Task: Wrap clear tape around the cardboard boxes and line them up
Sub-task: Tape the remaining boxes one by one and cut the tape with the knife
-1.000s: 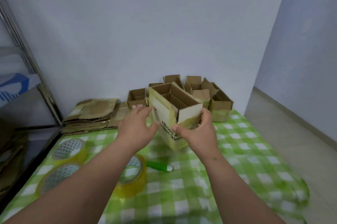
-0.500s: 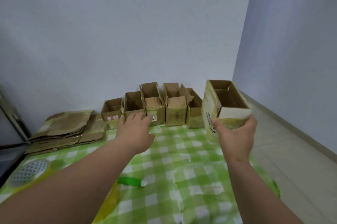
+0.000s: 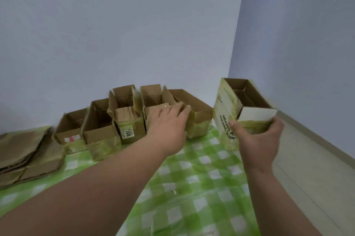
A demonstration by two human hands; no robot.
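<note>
The desk (image 3: pixel 201 178) under its green checked cloth carries a row of taped boxes (image 3: pixel 134 120) against the wall, five in all, with flattened cardboard (image 3: pixel 25 151) stacked at the row's left end. A second ago both hands held the printed box (image 3: pixel 242 112) over the middle of the desk; now it has travelled to the right end of the row, just beside the last box (whether it touches the cloth yet I cannot tell). The right hand (image 3: pixel 259 139) alone holds it, grip curled round its near end. The left hand (image 3: pixel 169 122) has let go and reaches flat-fingered, grip open, onto the end box, likely steadying the row for placement.
</note>
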